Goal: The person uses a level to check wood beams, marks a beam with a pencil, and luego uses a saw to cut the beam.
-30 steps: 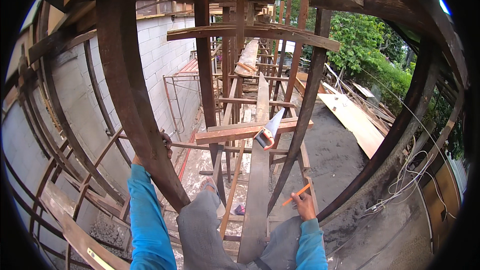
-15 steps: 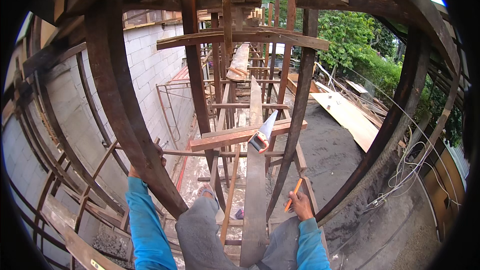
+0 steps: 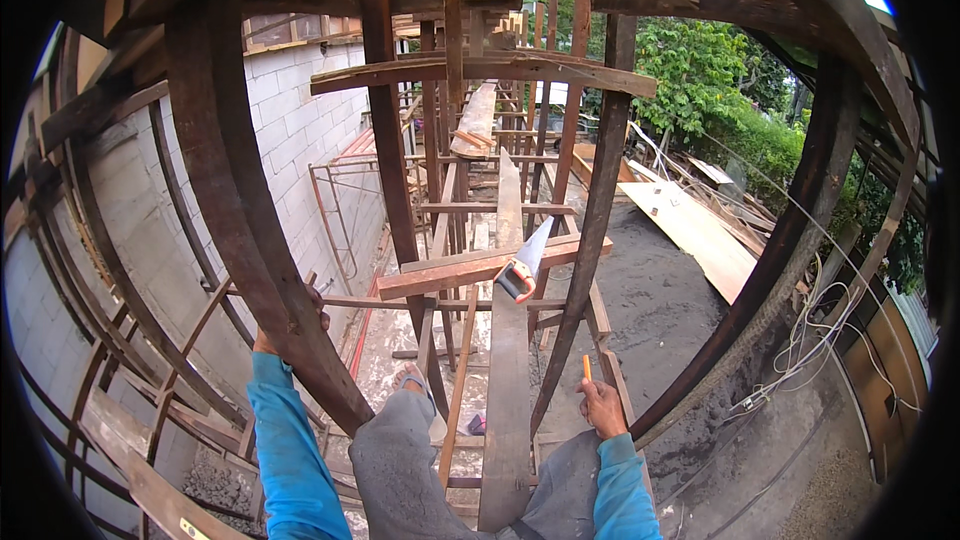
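Observation:
My left hand (image 3: pixel 321 312) grips the dark wooden post (image 3: pixel 235 190) at the left, mostly hidden behind it with fingertips showing round its edge. My right hand (image 3: pixel 603 407), at the lower right, holds an orange pencil (image 3: pixel 587 368) upright above my grey-trousered knee. Ahead of me a handsaw (image 3: pixel 527 265) with an orange-and-black handle lies across the long plank (image 3: pixel 508 360) and short reddish timbers (image 3: pixel 420 285) laid crosswise. My sandalled foot (image 3: pixel 410 380) shows beside the plank, high above the ground.
Timber posts and crossbeams surround me. A white block wall (image 3: pixel 290 110) with metal scaffold frames runs along the left. Below right lie dark sand (image 3: pixel 660 280), pale plywood (image 3: pixel 690 230) and scrap wood. Tangled pale cables (image 3: pixel 810 340) hang at the right, with trees behind.
My right hand has turned the pencil from slanted to upright. The whole view has shifted slightly as my head moved; my left hand stays on the post.

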`<action>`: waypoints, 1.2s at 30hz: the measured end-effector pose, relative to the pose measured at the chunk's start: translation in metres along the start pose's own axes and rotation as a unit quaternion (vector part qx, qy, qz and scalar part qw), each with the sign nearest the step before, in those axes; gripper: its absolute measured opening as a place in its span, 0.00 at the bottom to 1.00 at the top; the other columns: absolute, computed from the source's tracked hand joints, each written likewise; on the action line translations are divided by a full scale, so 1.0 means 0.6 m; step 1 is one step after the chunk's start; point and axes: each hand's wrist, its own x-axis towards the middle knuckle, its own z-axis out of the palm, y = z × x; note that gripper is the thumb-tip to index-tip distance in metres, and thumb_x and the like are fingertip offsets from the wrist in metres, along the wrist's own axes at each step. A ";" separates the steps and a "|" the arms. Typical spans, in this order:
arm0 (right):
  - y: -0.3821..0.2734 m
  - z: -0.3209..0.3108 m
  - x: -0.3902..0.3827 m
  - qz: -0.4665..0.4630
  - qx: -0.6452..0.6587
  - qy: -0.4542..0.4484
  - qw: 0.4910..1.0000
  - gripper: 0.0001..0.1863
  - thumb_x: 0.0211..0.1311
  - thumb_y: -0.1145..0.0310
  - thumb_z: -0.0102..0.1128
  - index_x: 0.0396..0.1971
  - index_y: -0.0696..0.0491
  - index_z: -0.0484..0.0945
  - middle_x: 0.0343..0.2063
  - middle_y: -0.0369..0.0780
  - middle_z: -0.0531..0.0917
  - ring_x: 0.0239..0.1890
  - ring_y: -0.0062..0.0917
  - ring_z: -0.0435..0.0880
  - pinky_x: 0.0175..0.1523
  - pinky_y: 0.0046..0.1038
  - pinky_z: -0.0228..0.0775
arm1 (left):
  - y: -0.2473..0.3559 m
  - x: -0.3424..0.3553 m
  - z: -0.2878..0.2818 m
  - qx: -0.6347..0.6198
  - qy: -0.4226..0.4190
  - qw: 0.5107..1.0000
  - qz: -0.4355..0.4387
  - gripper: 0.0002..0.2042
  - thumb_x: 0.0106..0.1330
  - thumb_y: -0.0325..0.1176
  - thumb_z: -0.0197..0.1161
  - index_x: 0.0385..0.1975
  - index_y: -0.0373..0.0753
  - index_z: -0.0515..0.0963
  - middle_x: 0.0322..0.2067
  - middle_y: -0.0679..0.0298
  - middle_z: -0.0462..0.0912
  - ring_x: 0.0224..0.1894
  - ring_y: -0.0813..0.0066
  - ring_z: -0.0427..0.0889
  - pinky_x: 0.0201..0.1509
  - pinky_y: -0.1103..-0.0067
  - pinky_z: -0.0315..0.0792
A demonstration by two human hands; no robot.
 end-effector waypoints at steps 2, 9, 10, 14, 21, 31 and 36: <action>0.001 0.000 0.000 -0.005 -0.009 0.003 1.000 0.21 0.68 0.54 0.53 0.30 0.59 0.79 0.11 0.34 0.71 0.13 0.16 0.68 0.20 0.22 0.56 | 0.000 0.001 0.001 -0.004 -0.007 1.000 -0.016 0.18 0.67 0.47 0.54 0.37 0.35 0.74 0.32 0.58 0.75 0.34 0.64 0.74 0.34 0.64 0.75; 0.010 0.007 0.007 -0.008 -0.006 0.013 1.000 0.23 0.68 0.49 0.52 0.31 0.57 0.78 0.10 0.31 0.67 0.11 0.14 0.63 0.16 0.20 0.50 | -0.003 -0.001 -0.006 -0.010 -0.032 0.999 0.006 0.18 0.68 0.47 0.53 0.43 0.36 0.72 0.34 0.58 0.75 0.35 0.64 0.74 0.35 0.64 0.74; 0.012 0.005 0.008 -0.006 0.002 0.014 1.000 0.23 0.68 0.49 0.52 0.31 0.57 0.78 0.10 0.31 0.67 0.11 0.14 0.63 0.16 0.20 0.50 | -0.005 0.001 -0.006 -0.015 -0.030 0.999 -0.001 0.18 0.68 0.47 0.53 0.44 0.37 0.72 0.34 0.58 0.75 0.35 0.64 0.74 0.35 0.63 0.75; 0.006 0.005 0.005 0.004 0.020 0.005 1.000 0.23 0.68 0.49 0.54 0.31 0.57 0.78 0.11 0.31 0.66 0.12 0.14 0.63 0.16 0.20 0.49 | -0.003 0.000 -0.021 -0.012 -0.028 0.999 -0.010 0.19 0.68 0.48 0.53 0.47 0.37 0.71 0.35 0.58 0.76 0.37 0.63 0.74 0.37 0.63 0.75; 0.006 -0.002 0.004 0.006 0.001 0.005 1.000 0.20 0.66 0.54 0.58 0.29 0.59 0.79 0.12 0.31 0.68 0.15 0.14 0.65 0.20 0.22 0.53 | -0.001 -0.001 -0.013 -0.014 -0.028 0.999 -0.019 0.18 0.68 0.47 0.54 0.47 0.38 0.71 0.36 0.57 0.76 0.37 0.61 0.77 0.37 0.62 0.75; 0.008 0.003 0.006 -0.001 0.011 -0.007 1.000 0.22 0.66 0.51 0.58 0.31 0.59 0.78 0.12 0.30 0.66 0.13 0.14 0.62 0.19 0.20 0.50 | -0.003 0.000 -0.001 -0.035 0.035 0.999 -0.005 0.19 0.67 0.49 0.54 0.43 0.37 0.72 0.34 0.56 0.76 0.36 0.61 0.77 0.36 0.61 0.75; 0.014 -0.010 0.005 0.004 0.023 0.003 1.000 0.22 0.66 0.51 0.58 0.30 0.60 0.78 0.13 0.29 0.66 0.14 0.13 0.62 0.19 0.20 0.49 | -0.009 0.008 -0.005 -0.011 -0.014 1.000 -0.003 0.19 0.68 0.48 0.53 0.40 0.35 0.73 0.33 0.56 0.75 0.36 0.61 0.76 0.36 0.62 0.75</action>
